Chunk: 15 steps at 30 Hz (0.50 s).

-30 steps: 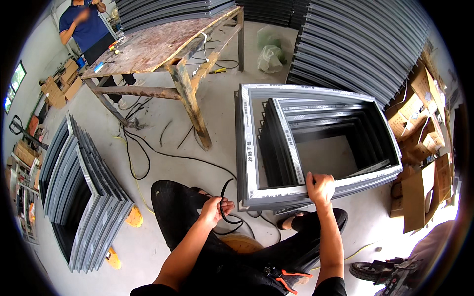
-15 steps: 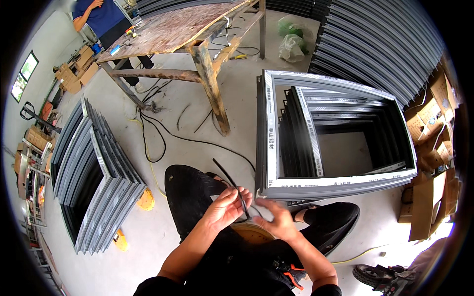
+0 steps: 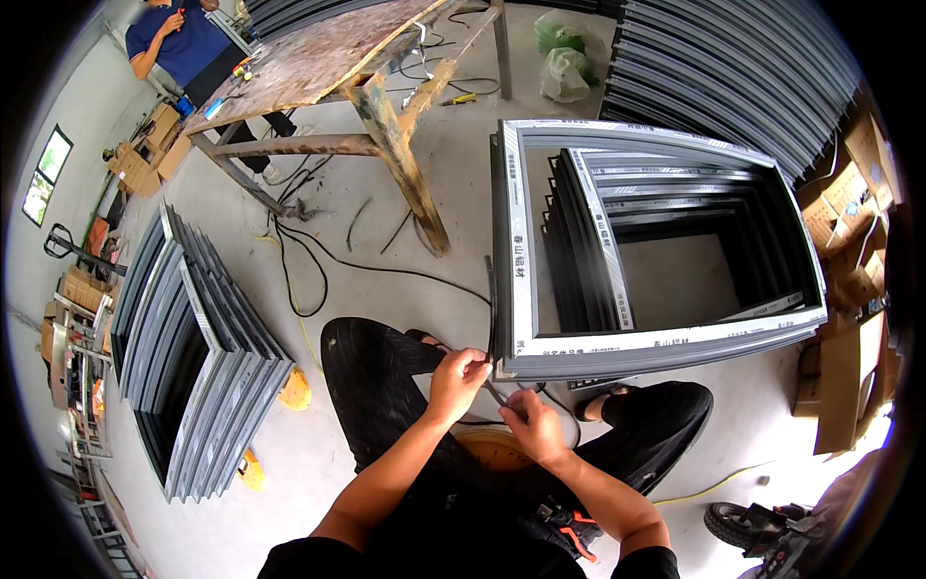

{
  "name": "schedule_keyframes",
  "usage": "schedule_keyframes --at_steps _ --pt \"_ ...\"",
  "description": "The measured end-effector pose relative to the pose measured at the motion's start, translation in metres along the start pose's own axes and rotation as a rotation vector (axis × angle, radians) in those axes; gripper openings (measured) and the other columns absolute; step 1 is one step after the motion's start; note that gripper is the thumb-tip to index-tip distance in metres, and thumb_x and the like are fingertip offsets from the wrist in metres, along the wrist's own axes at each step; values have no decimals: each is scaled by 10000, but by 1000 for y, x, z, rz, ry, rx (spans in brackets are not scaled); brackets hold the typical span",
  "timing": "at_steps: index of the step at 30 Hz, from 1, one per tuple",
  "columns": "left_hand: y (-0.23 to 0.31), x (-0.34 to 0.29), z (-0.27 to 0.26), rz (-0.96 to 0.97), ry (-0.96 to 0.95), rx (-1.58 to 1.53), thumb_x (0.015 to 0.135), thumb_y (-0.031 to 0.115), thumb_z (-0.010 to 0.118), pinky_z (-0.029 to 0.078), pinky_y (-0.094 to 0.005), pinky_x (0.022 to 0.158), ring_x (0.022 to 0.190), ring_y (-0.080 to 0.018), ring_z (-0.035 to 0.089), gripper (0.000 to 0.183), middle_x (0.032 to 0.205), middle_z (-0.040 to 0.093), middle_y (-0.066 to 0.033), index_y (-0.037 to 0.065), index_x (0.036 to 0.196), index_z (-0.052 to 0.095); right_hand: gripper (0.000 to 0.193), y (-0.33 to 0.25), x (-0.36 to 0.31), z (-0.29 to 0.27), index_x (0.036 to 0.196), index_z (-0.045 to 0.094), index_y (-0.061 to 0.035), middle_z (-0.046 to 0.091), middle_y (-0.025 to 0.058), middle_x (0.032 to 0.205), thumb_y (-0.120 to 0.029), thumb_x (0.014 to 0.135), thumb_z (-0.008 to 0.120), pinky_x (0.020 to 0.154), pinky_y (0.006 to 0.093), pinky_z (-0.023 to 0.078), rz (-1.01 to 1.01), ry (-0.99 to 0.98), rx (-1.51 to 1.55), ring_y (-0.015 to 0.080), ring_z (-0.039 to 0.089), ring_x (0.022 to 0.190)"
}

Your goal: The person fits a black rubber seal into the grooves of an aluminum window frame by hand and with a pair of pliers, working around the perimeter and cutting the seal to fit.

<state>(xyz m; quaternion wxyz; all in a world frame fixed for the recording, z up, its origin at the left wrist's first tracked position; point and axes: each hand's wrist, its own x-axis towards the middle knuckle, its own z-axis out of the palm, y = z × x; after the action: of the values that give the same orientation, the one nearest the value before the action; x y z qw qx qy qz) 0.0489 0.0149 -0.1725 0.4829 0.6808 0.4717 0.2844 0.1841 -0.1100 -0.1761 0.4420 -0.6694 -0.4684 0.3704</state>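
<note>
A thin black rubber strip (image 3: 491, 299) stands up from my left hand (image 3: 456, 384), along the left edge of the stacked grey window frames (image 3: 675, 349). The left thumb and fingers pinch the strip beside the stack's near left corner. My right hand (image 3: 533, 425) is closed a little nearer to me, its curled fingers around the strip's lower stretch. Between the hands a short piece of it shows, and a dark loop hangs on past the right hand. White printed film covers the top frame's face. Under my hands, between my knees, is a round yellowish-brown surface (image 3: 490, 450).
Another stack of grey frames (image 3: 207, 376) stands at the left on yellow supports. A worn worktable (image 3: 318, 63) is ahead, a person (image 3: 183, 48) behind it. Cables (image 3: 386, 269) cross the floor. Long grey profiles (image 3: 733, 77) and cardboard boxes (image 3: 834, 396) are at the right; orange-handled pliers (image 3: 579, 536) lie by my lap.
My left hand has moved right and up to the frame corner, bringing the strip upright beside the stack. My right hand has drawn slightly nearer to me and closed its fingers.
</note>
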Motion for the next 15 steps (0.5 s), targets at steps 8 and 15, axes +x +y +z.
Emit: schedule_keyframes --at_steps 8,15 --pt "0 10 13 -40 -38 -80 813 32 680 485 -254 622 666 -95 580 171 723 596 -37 10 923 551 201 6 -3 -9 898 542 -32 650 114 702 -149 822 687 580 341 493 67 53 38 261 640 621" --pt "-3 17 10 -128 -152 -105 829 -26 650 471 -234 567 663 -83 555 189 773 565 -15 18 961 522 203 19 -2 -5 897 548 -22 657 128 745 -158 828 683 603 330 492 139 -13 134 241 648 660"
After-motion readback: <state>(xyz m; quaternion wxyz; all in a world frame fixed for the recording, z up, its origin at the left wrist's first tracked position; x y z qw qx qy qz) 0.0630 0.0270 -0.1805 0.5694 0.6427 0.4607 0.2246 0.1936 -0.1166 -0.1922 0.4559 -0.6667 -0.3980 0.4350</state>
